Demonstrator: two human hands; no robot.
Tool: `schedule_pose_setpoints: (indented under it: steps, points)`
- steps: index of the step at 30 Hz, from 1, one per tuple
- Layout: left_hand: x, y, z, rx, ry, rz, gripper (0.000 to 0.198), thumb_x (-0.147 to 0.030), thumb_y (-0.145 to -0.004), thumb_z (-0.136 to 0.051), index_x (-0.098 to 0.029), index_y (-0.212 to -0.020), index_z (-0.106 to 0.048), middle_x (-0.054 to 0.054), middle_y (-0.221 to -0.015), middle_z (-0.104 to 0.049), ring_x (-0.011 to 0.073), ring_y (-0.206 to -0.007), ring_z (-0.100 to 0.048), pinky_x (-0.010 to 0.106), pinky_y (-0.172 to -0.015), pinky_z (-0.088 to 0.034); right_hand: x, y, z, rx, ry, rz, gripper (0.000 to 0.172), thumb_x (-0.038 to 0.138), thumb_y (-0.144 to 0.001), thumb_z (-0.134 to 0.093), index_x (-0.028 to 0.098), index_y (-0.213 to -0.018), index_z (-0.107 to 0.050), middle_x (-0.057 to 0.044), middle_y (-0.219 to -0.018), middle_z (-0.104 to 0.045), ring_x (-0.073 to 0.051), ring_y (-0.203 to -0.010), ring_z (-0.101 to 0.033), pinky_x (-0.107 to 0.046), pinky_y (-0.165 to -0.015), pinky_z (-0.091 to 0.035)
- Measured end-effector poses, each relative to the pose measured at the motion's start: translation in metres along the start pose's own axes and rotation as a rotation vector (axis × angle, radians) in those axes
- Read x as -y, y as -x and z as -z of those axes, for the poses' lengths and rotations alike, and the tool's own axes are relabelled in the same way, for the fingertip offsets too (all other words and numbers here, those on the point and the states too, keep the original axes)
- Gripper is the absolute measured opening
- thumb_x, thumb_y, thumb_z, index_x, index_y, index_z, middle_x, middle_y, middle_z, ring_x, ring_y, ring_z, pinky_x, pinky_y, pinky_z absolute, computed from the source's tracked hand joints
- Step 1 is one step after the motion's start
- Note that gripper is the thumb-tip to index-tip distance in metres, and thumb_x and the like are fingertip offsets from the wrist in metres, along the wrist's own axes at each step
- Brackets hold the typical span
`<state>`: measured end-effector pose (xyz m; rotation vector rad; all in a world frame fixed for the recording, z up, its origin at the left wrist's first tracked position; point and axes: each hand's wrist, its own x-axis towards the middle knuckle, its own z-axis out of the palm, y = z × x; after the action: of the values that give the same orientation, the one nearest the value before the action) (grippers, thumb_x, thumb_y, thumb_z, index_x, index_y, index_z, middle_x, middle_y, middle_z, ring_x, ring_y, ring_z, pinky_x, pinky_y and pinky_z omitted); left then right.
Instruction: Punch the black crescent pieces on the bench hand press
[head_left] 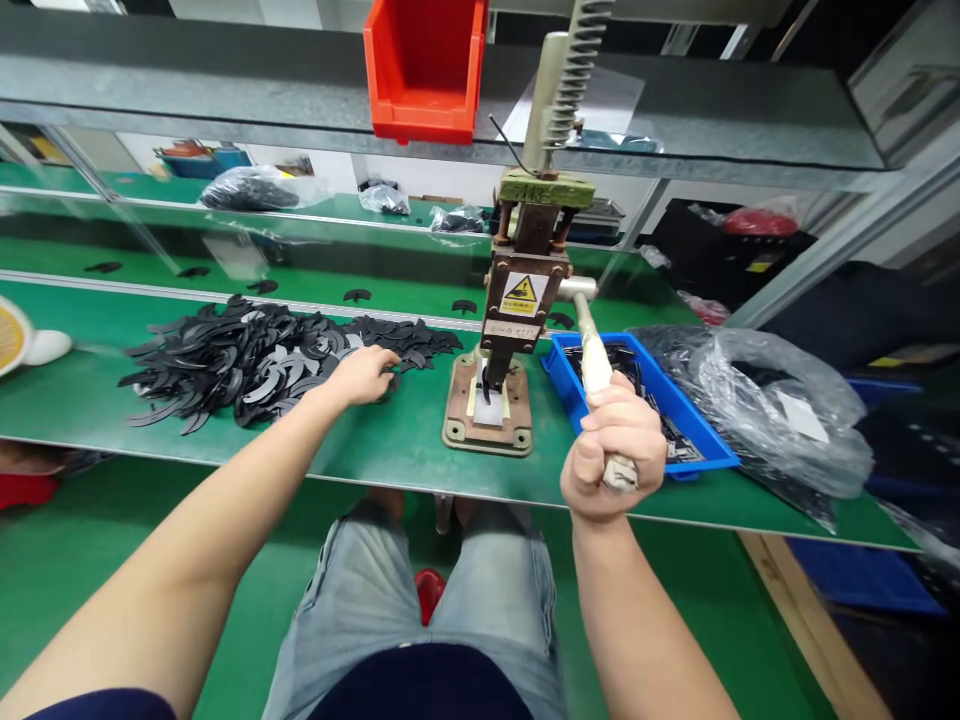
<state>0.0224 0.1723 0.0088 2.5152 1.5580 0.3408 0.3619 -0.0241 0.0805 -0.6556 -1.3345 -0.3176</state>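
My right hand (616, 445) is wrapped round the pale, tape-covered lever handle (591, 345) of a hand press (525, 290). The lever is pulled toward me and tilts down. On the press's base plate (455, 405), a small black piece (487, 385) sits in the pale fixture under the ram. At the right edge of a heap of black curved plastic pieces (247, 365), my left hand (362, 375) has its fingers bent down and closed at a black piece (391, 386). The fingers partly hide that piece, and I cannot tell if it is lifted.
Right of the press, a blue tray (690, 465) holds dark parts, with a clear plastic bag (780, 400) beside it. Overhead, a red bin (426, 120) stands on a grey shelf (225, 90). Several black pieces lie along the green bench's (405, 450) back strip.
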Motion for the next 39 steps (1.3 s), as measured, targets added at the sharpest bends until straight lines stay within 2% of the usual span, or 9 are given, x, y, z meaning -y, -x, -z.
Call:
schedule_pose_setpoints:
  steps: [3,6,11,15,22,28,31,35,39]
  points:
    - [0.029,-0.005,0.000,0.104,-0.138,-0.055,0.049,-0.022,-0.082,-0.066,-0.024,-0.130,-0.076,0.012,-0.138,-0.073,0.0341,-0.129,-0.064,0.044,-0.114,-0.047,0.000,0.000,-0.001,-0.008,0.006,0.000,0.009,0.031,-0.093,-0.066,0.026,-0.089,-0.059,0.002,-0.081,-0.061,-0.023,-0.090,-0.070,-0.068,-0.106,-0.059]
    - [0.032,-0.013,-0.003,0.149,-0.211,-0.109,0.048,-0.024,-0.083,-0.066,-0.025,-0.130,-0.077,0.012,-0.141,-0.073,0.0346,-0.129,-0.064,0.044,-0.113,-0.046,0.000,-0.001,0.000,-0.002,0.003,0.006,0.009,0.031,-0.093,-0.066,0.026,-0.089,-0.060,0.002,-0.081,-0.063,-0.023,-0.091,-0.070,-0.068,-0.106,-0.059]
    - [0.014,-0.024,-0.002,0.136,-0.309,-0.207,0.038,-0.032,-0.100,-0.049,-0.019,-0.121,-0.078,0.018,-0.125,-0.077,0.0349,-0.120,-0.068,0.046,-0.108,-0.047,-0.002,0.000,0.003,0.016,0.011,0.022,0.009,0.030,-0.093,-0.066,0.026,-0.089,-0.059,0.002,-0.081,-0.062,-0.022,-0.091,-0.071,-0.067,-0.106,-0.060]
    - [-0.001,-0.021,-0.002,0.104,-0.297,-0.227,0.033,-0.032,-0.102,-0.047,-0.019,-0.113,-0.075,0.019,-0.110,-0.076,0.0345,-0.110,-0.071,0.045,-0.100,-0.050,-0.002,0.000,0.003,0.019,0.012,0.021,0.009,0.031,-0.094,-0.066,0.026,-0.089,-0.059,0.002,-0.082,-0.063,-0.022,-0.092,-0.070,-0.067,-0.105,-0.060]
    - [-0.036,0.001,-0.002,0.105,-0.213,-0.226,0.037,-0.029,-0.105,-0.040,-0.023,-0.131,-0.065,0.016,-0.123,-0.065,0.0273,-0.083,-0.073,0.041,-0.079,-0.054,0.000,0.001,0.001,0.000,-0.004,0.024,0.009,0.030,-0.093,-0.066,0.025,-0.089,-0.059,0.001,-0.082,-0.062,-0.022,-0.092,-0.069,-0.069,-0.109,-0.058]
    - [-0.065,0.007,-0.001,0.112,-0.012,-0.289,0.034,-0.023,-0.099,-0.052,-0.026,-0.129,-0.068,0.013,-0.117,-0.069,0.0304,-0.110,-0.071,0.039,-0.096,-0.054,0.000,0.001,0.000,0.001,0.017,0.021,0.011,0.031,-0.094,-0.065,0.026,-0.087,-0.057,0.002,-0.081,-0.061,-0.022,-0.090,-0.069,-0.067,-0.107,-0.059]
    - [-0.078,0.007,-0.012,0.018,0.214,-0.216,0.029,-0.030,-0.098,-0.061,-0.025,-0.126,-0.068,0.011,-0.116,-0.074,0.0296,-0.110,-0.071,0.038,-0.096,-0.053,0.000,0.001,0.000,-0.005,0.034,0.010,0.012,0.032,-0.094,-0.064,0.026,-0.088,-0.056,0.002,-0.081,-0.060,-0.022,-0.090,-0.070,-0.067,-0.106,-0.060]
    - [-0.088,0.009,-0.029,-0.076,0.405,-0.030,0.022,-0.046,-0.098,-0.065,-0.025,-0.101,-0.069,0.006,-0.091,-0.076,0.0250,-0.081,-0.071,0.033,-0.074,-0.050,0.000,0.002,0.001,-0.002,0.042,0.008,0.012,0.033,-0.095,-0.064,0.026,-0.088,-0.056,0.002,-0.082,-0.059,-0.022,-0.090,-0.071,-0.067,-0.105,-0.061]
    - [-0.090,0.007,-0.027,-0.034,0.517,0.116,0.031,-0.051,-0.100,-0.058,-0.026,-0.083,-0.058,0.001,-0.065,-0.069,0.0223,-0.062,-0.067,0.030,-0.061,-0.044,-0.001,0.001,0.001,0.003,0.017,0.024,0.010,0.031,-0.094,-0.064,0.026,-0.089,-0.057,0.001,-0.082,-0.060,-0.022,-0.090,-0.070,-0.068,-0.105,-0.061]
